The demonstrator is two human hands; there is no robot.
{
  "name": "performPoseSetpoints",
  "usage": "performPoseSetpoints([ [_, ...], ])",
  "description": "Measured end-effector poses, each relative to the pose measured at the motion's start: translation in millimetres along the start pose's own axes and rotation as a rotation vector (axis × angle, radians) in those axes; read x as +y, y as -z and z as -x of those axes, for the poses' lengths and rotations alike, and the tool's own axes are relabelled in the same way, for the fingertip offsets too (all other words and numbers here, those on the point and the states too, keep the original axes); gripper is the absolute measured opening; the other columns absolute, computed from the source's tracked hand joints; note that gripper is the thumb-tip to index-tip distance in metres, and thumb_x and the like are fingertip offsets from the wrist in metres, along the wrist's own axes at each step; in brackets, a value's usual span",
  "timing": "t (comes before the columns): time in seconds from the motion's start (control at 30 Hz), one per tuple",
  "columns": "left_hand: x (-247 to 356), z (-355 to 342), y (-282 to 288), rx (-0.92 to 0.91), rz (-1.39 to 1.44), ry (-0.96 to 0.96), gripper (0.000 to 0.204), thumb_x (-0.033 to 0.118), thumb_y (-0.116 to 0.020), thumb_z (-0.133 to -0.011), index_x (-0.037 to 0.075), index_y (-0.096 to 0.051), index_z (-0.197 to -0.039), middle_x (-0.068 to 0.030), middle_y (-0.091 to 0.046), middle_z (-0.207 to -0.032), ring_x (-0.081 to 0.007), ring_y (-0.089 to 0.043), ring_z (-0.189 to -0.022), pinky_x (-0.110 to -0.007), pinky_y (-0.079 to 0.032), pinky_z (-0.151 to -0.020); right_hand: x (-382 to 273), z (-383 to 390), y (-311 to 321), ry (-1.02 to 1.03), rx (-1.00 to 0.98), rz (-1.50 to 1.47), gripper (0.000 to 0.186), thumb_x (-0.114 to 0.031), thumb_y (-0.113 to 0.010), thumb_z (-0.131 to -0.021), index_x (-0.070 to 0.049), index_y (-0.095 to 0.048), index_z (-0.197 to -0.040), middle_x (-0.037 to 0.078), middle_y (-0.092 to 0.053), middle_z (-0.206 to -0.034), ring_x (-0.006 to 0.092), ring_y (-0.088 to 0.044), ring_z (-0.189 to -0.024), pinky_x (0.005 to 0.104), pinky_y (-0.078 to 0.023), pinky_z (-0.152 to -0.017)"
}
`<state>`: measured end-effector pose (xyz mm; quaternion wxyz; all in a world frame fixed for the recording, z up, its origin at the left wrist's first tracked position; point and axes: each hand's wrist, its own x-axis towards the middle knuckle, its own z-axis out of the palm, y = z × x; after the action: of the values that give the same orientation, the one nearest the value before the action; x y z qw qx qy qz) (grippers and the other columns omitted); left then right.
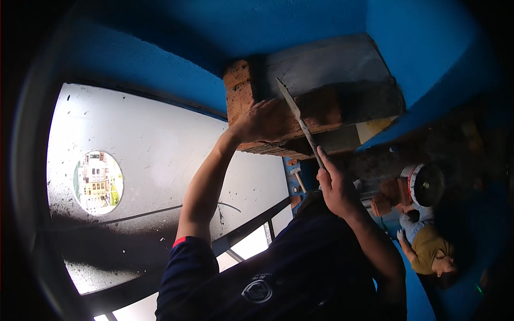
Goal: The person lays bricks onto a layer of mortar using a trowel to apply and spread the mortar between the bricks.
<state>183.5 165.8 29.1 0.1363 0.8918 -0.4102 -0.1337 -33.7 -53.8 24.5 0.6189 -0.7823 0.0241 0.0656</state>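
**Trowel in my right grip, left grip on the bricks**

The trowel (293,105) points up and leftward from my right grip (336,187), which is closed around its handle. My left grip (262,124) lies over the bricks (239,80), just left of the blade; shadow hides its fingertips, so I cannot tell whether they clasp or lie spread. I'd judge it best to keep those fingers clear of the edge and the blade's angle steady. Nearer me than both grips, my dark shirt (321,257) carries a shield badge (257,291); its small lettering is too blurred to read.

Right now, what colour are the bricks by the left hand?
Bricks: orange-red, best in head view.
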Motion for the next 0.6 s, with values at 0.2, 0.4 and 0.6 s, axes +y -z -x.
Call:
performPoseSetpoints([
  [0.2, -3.8, 0.4, -2.7, 0.033, 0.083, -0.052, 0.102, 0.035, -0.086, -0.056, 0.007, -0.034, -0.139, -0.0174, -0.044, -0.133, -0.034, -0.042, -0.124, -0.042, -0.037, -0.104, 7.3, -2.5, -11.9, 0.198, 0.212, 0.087, 0.041, -0.009, -0.044, -0.094, -0.001, -0.041, -0.135, 0.022, -0.057, -0.119, 0.0293, -0.063, -0.094, 0.0332, -0.051, -0.08],
  [0.4, 2.9, -1.1, 0.6, 0.057, 0.086, -0.058, 0.1, 0.037, -0.085, -0.056, 0.004, -0.036, -0.136, -0.0168, -0.046, -0.132, -0.0336, -0.044, -0.122, -0.04, -0.034, -0.104, 5.2, -0.6, -9.3, 0.121, 0.197, 0.019, 0.042, -0.006, -0.046, -0.092, -0.001, -0.042, -0.133, 0.019, -0.056, -0.122, 0.0305, -0.059, -0.106, 0.0331, -0.05, -0.085],
  [0.6, 8.6, 2.0, 1.3, 0.003, 0.102, 0.048, 0.1, 0.033, -0.086, -0.056, 0.008, -0.035, -0.139, -0.0162, -0.044, -0.135, -0.0335, -0.041, -0.125, -0.041, -0.034, -0.106, 4.0, 2.6, 3.9, 0.108, 0.164, 0.064, 0.044, -0.007, -0.047, -0.092, -0.003, -0.04, -0.135, 0.02, -0.057, -0.119, 0.0298, -0.062, -0.099, 0.0337, -0.051, -0.08],
])
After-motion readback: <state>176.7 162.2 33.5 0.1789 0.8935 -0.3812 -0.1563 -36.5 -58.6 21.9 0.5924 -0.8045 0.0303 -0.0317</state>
